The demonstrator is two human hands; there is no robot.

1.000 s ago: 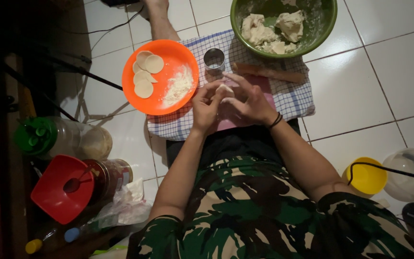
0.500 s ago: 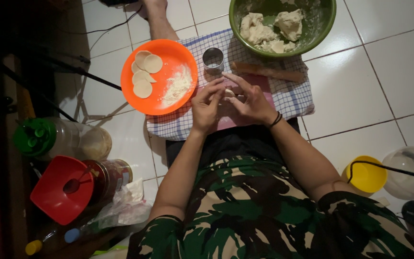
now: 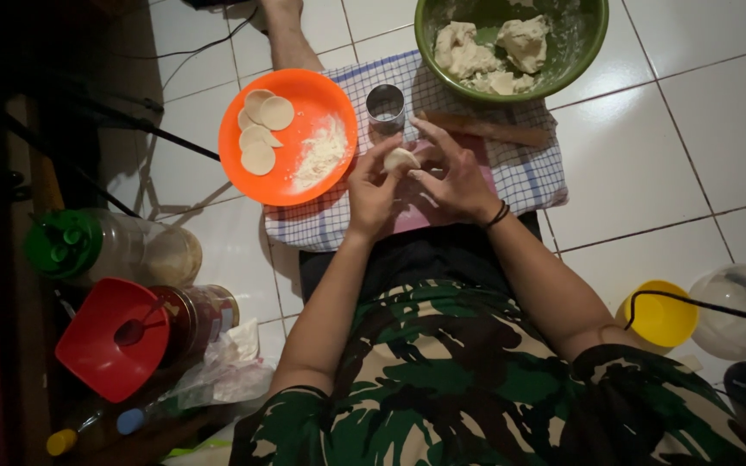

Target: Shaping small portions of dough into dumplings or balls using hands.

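Note:
My left hand (image 3: 371, 188) and my right hand (image 3: 452, 174) meet over a pink board (image 3: 407, 217) on a checked cloth (image 3: 528, 177). Between the fingertips of both hands sits a small piece of pale dough (image 3: 401, 159). To the left lies an orange plate (image 3: 304, 185) with several flat dough rounds (image 3: 262, 129) and a heap of flour (image 3: 319, 154). A small metal cup (image 3: 385, 107) stands just beyond my hands. A wooden rolling pin (image 3: 485, 128) lies on the cloth. A green bowl (image 3: 580, 53) with dough lumps (image 3: 494, 50) sits at the top.
A green-lidded plastic jar (image 3: 105, 248), a jar with a red funnel (image 3: 112, 338) and plastic bags (image 3: 218, 375) crowd the left floor. A yellow cup (image 3: 662, 312) and a clear lid (image 3: 740, 311) sit at the right, crossed by a black cable (image 3: 701, 302). White tiles surround the cloth.
Both hands have stayed over the pink board, fingers shifting slightly around the dough piece. Nothing else has moved.

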